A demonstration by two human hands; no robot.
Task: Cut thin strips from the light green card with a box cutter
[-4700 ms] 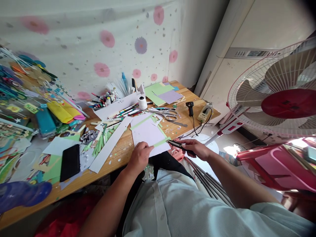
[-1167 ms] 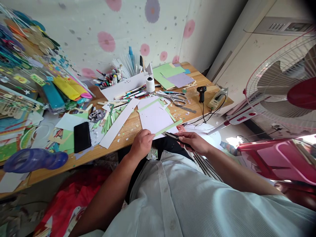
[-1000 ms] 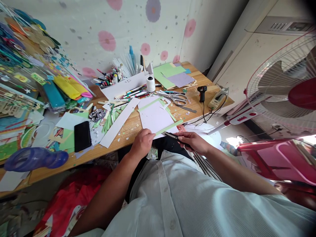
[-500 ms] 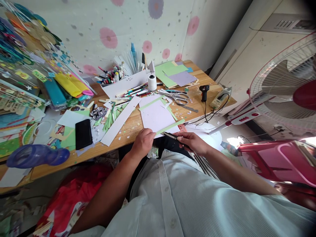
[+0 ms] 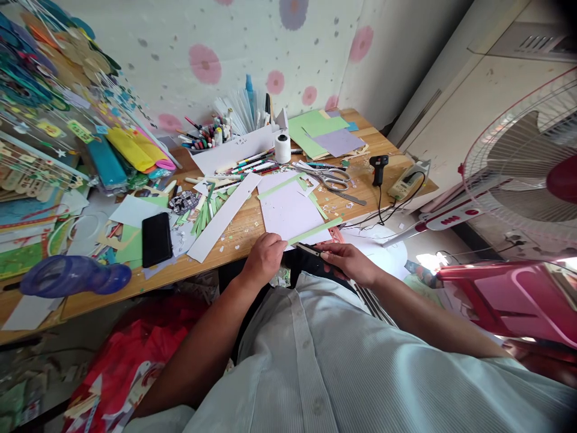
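Note:
At the table's front edge, my left hand [image 5: 265, 257] is closed, its fingertips pinching the near end of a narrow green paper strip [image 5: 318, 230]. The strip slants up to the right along the lower edge of a pale lilac sheet [image 5: 288, 210]. My right hand [image 5: 345, 260] is wrapped around a utility knife [image 5: 311, 249] with a dark handle, its tip pointing left just below the strip. Whether the blade touches the paper I cannot tell. Beside the sheet lie a long white strip [image 5: 225, 216] and a heap of green paper offcuts [image 5: 208, 210].
Behind the sheet are scissors [image 5: 331, 177], a white thread spool [image 5: 282, 149] and several pens. A glue gun [image 5: 377, 170] with its cord stands to the right, near a power strip [image 5: 403, 186]. A phone [image 5: 157, 239] and a purple bottle [image 5: 74, 276] lie left. A fan [image 5: 532, 156] stands right.
The knife has shifted slightly left along the strip's lower side and lies at a somewhat different angle. My left hand keeps its pinch. The whole view has shifted a little.

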